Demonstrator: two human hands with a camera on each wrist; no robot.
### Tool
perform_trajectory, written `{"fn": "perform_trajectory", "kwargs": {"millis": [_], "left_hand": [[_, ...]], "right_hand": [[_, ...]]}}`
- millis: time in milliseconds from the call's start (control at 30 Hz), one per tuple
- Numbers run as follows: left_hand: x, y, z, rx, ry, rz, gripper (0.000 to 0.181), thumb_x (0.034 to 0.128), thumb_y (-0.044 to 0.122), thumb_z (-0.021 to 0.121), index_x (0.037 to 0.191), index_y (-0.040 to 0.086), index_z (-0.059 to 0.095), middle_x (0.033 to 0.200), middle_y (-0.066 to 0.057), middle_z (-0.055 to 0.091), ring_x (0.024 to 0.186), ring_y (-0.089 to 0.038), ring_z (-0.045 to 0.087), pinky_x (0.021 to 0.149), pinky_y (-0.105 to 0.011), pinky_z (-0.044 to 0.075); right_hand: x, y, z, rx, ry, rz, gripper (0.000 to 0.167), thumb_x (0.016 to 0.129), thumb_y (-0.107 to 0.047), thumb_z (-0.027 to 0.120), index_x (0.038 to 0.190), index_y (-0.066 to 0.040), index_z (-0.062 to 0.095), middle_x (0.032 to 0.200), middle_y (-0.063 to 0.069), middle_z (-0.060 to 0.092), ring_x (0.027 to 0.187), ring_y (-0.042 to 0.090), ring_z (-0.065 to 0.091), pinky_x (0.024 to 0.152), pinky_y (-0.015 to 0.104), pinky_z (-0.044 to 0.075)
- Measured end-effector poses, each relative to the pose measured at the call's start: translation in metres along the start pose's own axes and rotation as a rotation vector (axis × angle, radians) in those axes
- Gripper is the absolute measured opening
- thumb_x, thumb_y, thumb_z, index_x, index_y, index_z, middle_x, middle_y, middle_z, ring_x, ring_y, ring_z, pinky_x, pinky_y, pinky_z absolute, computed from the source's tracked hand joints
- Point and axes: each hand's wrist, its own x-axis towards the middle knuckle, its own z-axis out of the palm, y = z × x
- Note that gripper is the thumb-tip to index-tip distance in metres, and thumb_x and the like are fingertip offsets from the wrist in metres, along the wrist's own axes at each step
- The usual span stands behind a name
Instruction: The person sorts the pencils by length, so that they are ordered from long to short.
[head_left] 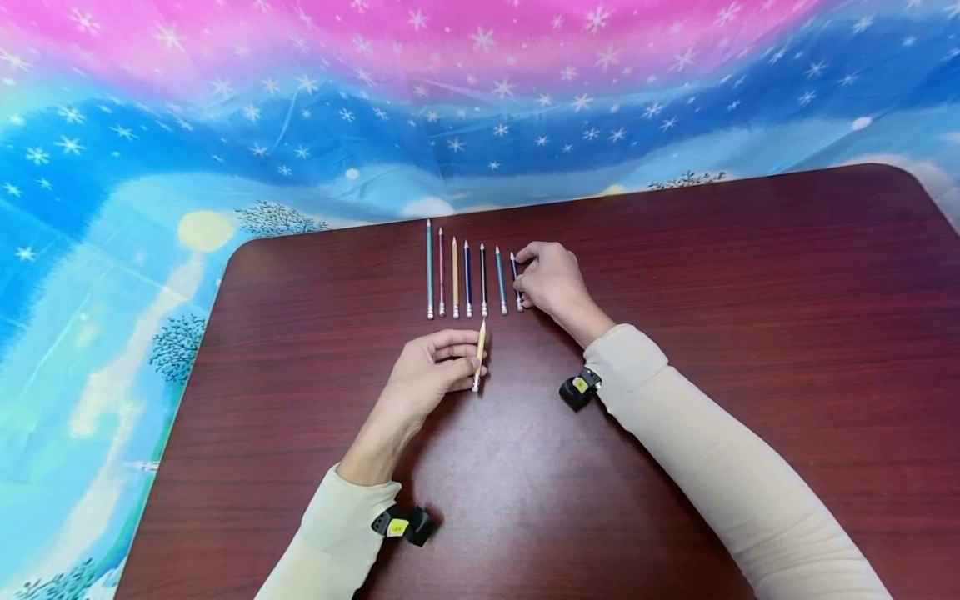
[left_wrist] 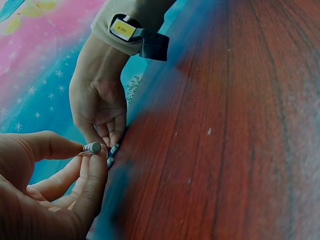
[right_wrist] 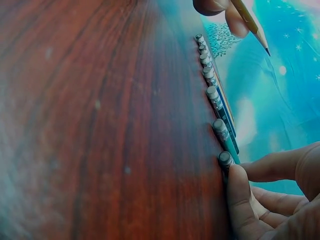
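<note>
My left hand (head_left: 427,371) pinches a yellow pencil (head_left: 480,354) between thumb and fingers, tip pointing away and eraser end toward me. In the left wrist view its eraser (left_wrist: 94,147) faces the camera. Beyond it, several pencils lie side by side in a row, tips away, lengths falling toward the right. At the row's right end my right hand (head_left: 555,279) holds a short dark blue pencil (head_left: 514,268) against the table, thumb by its eraser (right_wrist: 226,159). Left of that lies a teal pencil (head_left: 500,279), then a black one (head_left: 483,279).
The dark red wood-grain table (head_left: 712,275) has rounded far corners. Behind it hangs a pink and blue snowflake cloth (head_left: 450,108). Further left in the row are a yellow pencil (head_left: 455,275), a pink pencil (head_left: 442,275) and the longest, a blue-green pencil (head_left: 429,271).
</note>
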Motion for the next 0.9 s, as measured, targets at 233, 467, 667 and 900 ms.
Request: {"fn": "perform_trajectory", "kwargs": {"millis": [233,467,667,900], "left_hand": [[-0.0008,0.0004,0.001,-0.019,-0.011,0.009,0.04,0.092,-0.011,0.059,0.132,-0.008,0.064,0.097,-0.006,0.073,0.08,-0.012,0.073,0.075,-0.025,0.063],[-0.0011,0.0004,0.001,-0.017,-0.016,0.015,0.04,0.0918,-0.01,0.059,0.132,-0.008,0.064,0.096,-0.005,0.072,0.079,-0.01,0.073,0.074,-0.024,0.062],[-0.0002,-0.0005,0.0008,-0.023,-0.018,0.016,0.041,0.092,-0.01,0.059,0.132,-0.008,0.064,0.095,-0.005,0.072,0.079,-0.011,0.073,0.075,-0.025,0.063],[0.0006,-0.0015,0.0,-0.029,-0.018,0.01,0.04,0.093,-0.01,0.059,0.133,-0.008,0.063,0.095,-0.005,0.072,0.08,-0.011,0.073,0.075,-0.025,0.063]], "right_hand": [[-0.0013,-0.0001,0.001,0.01,0.008,0.001,0.04,0.092,0.008,0.063,0.131,0.002,0.065,0.087,0.011,0.066,0.05,0.011,0.059,0.054,0.026,0.057],[-0.0012,0.0002,0.0003,0.005,0.009,0.008,0.038,0.094,0.007,0.063,0.131,0.002,0.065,0.087,0.011,0.066,0.049,0.01,0.06,0.055,0.026,0.058],[-0.0016,-0.0002,0.0004,-0.004,0.011,0.008,0.036,0.095,0.005,0.062,0.131,0.001,0.065,0.088,0.011,0.066,0.05,0.011,0.06,0.055,0.026,0.058],[-0.0012,0.0001,-0.0002,0.001,0.016,0.006,0.035,0.095,0.004,0.063,0.13,0.002,0.065,0.088,0.012,0.066,0.05,0.011,0.061,0.057,0.028,0.059]]}}
